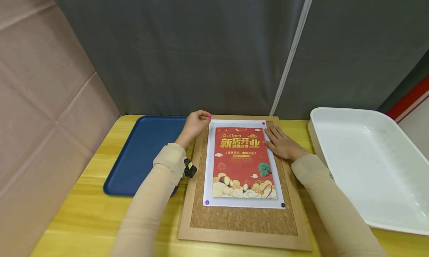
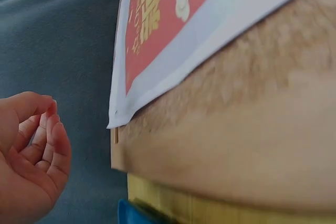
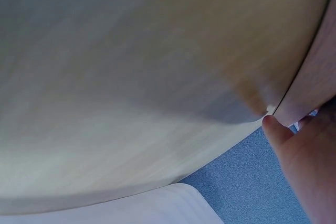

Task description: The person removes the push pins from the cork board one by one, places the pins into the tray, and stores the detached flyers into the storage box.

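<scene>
My left hand pinches a pink push pin between thumb and fingertips, just above the upper left corner of a white sheet. The left wrist view shows that hand with curled fingers; the pin is hidden there. On the sheet lies a red poster with gold lettering. Other pins sit at its corners: pink upper right, purple lower left, black lower right. My right hand rests with extended fingers on the right side of the wood-framed cork board, touching the sheet's edge.
A blue tray lies left of the board, partly behind my left forearm. To the right stands a large white tub. The wooden table carries everything, and a dark grey curtain hangs behind it.
</scene>
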`<action>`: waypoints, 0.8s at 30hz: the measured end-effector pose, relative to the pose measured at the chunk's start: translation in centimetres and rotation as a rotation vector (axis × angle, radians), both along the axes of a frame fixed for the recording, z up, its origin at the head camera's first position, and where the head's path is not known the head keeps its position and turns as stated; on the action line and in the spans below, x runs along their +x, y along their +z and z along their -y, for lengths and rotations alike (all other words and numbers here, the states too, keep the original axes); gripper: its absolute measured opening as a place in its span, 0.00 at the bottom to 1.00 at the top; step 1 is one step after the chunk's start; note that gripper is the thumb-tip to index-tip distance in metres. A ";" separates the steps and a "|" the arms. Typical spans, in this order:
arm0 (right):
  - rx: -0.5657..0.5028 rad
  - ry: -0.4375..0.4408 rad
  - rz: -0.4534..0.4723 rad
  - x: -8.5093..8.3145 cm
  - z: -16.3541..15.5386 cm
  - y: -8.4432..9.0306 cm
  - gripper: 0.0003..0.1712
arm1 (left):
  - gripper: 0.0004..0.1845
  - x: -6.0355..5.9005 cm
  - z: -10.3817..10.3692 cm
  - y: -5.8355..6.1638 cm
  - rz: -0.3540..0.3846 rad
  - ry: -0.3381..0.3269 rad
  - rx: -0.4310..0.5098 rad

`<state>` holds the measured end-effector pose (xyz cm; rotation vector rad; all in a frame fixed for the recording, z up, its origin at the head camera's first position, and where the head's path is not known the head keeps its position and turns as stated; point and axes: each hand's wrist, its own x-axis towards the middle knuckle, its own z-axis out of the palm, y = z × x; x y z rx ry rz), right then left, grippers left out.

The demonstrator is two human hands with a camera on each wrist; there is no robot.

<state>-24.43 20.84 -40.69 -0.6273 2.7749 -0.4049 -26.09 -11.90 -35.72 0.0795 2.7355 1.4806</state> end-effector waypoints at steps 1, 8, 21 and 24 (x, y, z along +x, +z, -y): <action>0.000 0.000 0.000 0.0 0.0 0.0 0.40 | 0.15 0.1 0.3 0.1 -0.002 0.004 -0.006; 0.004 -0.004 -0.003 -0.1 0.0 0.0 0.40 | 0.15 0.5 2.9 0.5 -0.005 0.026 -0.044; 0.009 -0.006 0.001 0.1 0.1 0.0 0.40 | 0.16 2.1 8.0 -0.2 0.011 0.040 -0.165; 0.010 -0.007 -0.001 0.2 0.2 0.0 0.40 | 0.16 2.5 9.1 -0.4 0.017 0.057 -0.179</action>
